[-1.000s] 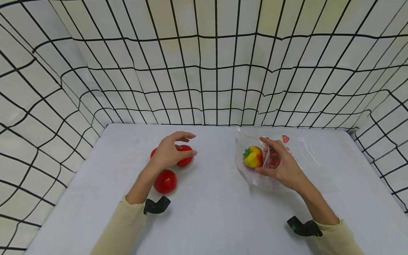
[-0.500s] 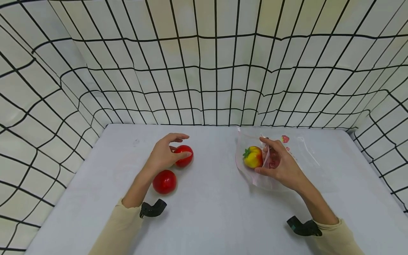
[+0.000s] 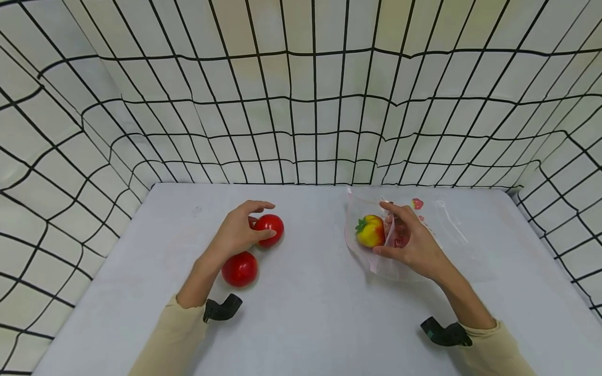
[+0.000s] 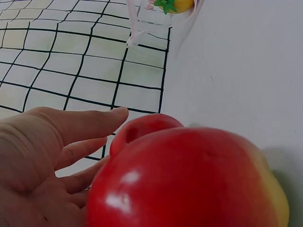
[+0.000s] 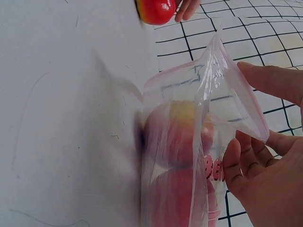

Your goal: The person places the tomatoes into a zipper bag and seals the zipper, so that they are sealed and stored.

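Observation:
My left hand (image 3: 237,232) reaches over two glossy red fruits on the white table. Its thumb overlaps the rear red fruit (image 3: 270,230) in the head view, fingers bent loosely and spread. The front red fruit (image 3: 240,269) lies near the wrist; from the left wrist it fills the foreground, shading to yellow at one side. At the right, my right hand (image 3: 411,240) holds the mouth edge of a clear plastic bag (image 5: 177,78) apart, thumb and fingers spread. A yellow and red fruit (image 3: 370,231) with a green leafy top shows inside, and another reddish fruit (image 5: 170,198) lies beside it.
Black wire mesh (image 3: 301,104) with white sheeting behind it stands along the back and both sides of the table (image 3: 310,313). The bag's printed far end (image 3: 451,235) lies flat on the table to the right of the right hand.
My left hand has drawn slightly left and back, uncovering more of the rear red fruit. A patch of red left of that hand is now hidden. The right hand keeps its hold on the bag.

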The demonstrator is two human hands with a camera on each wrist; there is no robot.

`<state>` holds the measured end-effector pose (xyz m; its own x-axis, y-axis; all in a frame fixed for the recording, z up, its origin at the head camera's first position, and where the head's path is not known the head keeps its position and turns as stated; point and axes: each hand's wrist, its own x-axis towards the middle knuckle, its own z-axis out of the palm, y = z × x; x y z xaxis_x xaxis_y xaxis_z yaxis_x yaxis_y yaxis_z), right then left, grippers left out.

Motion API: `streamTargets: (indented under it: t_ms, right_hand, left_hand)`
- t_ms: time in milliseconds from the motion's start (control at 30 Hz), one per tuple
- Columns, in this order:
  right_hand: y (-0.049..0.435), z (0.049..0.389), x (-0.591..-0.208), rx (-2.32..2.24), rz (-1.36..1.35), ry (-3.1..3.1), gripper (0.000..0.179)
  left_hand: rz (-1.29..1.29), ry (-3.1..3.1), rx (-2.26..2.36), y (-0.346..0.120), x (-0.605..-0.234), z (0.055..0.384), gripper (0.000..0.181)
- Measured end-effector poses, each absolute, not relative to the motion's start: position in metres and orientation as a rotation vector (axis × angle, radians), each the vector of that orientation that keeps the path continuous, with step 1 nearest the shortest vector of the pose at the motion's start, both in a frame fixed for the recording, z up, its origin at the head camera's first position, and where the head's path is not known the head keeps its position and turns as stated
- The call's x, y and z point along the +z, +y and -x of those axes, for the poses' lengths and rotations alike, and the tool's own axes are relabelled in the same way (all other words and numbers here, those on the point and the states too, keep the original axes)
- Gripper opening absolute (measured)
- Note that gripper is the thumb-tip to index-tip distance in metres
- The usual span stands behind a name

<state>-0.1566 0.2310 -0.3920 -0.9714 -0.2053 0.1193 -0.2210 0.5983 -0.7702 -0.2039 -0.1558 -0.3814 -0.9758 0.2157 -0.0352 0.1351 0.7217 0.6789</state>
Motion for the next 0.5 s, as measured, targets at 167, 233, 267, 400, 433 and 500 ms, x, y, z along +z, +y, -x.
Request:
streamTargets:
  t_ms: [167, 233, 267, 400, 433, 500]
  right_hand:
    - [0.2311, 0.1566, -0.3918, 1.343, -0.377, -2.789, 0.092]
    - [0.2310, 0.1565, -0.3918, 1.342, -0.380, -2.787, 0.092]
    - [0.2309, 0.1566, -0.3918, 1.342, -0.381, -2.787, 0.092]
    - [0.2303, 0.1567, -0.3916, 1.357, -0.384, -2.780, 0.092]
    - [0.2302, 0.1568, -0.3914, 1.350, -0.381, -2.784, 0.092]
    - [0.2298, 0.1567, -0.3910, 1.352, -0.376, -2.786, 0.092]
  left_hand:
    - [-0.326, 2.794, 1.049, -0.1545, -0.3838, 0.2046, 0.060]
    - [-0.341, 2.779, 1.037, -0.1540, -0.3840, 0.2043, 0.062]
    - [-0.348, 2.775, 1.024, -0.1537, -0.3839, 0.2041, 0.063]
    - [-0.392, 2.758, 0.964, -0.1520, -0.3832, 0.2023, 0.068]
    - [-0.405, 2.754, 0.950, -0.1515, -0.3833, 0.2020, 0.068]
    - [-0.428, 2.748, 0.929, -0.1504, -0.3836, 0.2015, 0.070]
